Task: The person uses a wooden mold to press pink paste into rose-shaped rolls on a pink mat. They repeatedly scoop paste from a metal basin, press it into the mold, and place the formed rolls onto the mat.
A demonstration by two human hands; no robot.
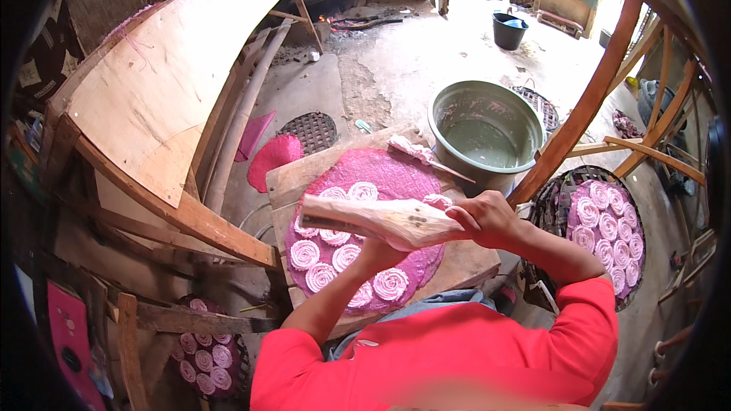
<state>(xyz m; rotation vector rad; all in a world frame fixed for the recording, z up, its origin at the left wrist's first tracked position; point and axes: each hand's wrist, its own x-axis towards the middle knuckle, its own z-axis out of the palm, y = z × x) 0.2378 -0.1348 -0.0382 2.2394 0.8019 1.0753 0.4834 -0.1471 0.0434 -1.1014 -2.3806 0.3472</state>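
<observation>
Both hands hold a thick carved wooden tool [394,218] level above a round pink-purple mat [380,168]. Its left end is dark and squared. My right hand [488,220] grips the tool's right end, where a lump of pink paste [438,201] sits at my fingertips. From below, my left hand [384,254] supports its middle; most of the fingers are hidden behind the wood. Several pale pink paste swirls [391,284] lie on the mat, some partly covered by the tool. A pointed stick [451,171] with a pink paste clump [410,148] rests at the mat's far right edge.
The mat lies on a low wooden board [468,265]. Beyond it stands a green-grey basin [437,120] with paste smears. Swirl-covered mats rest in baskets at right [606,234] and lower left [203,359]. Wooden frames flank both sides; a small fire [322,19] burns at the back.
</observation>
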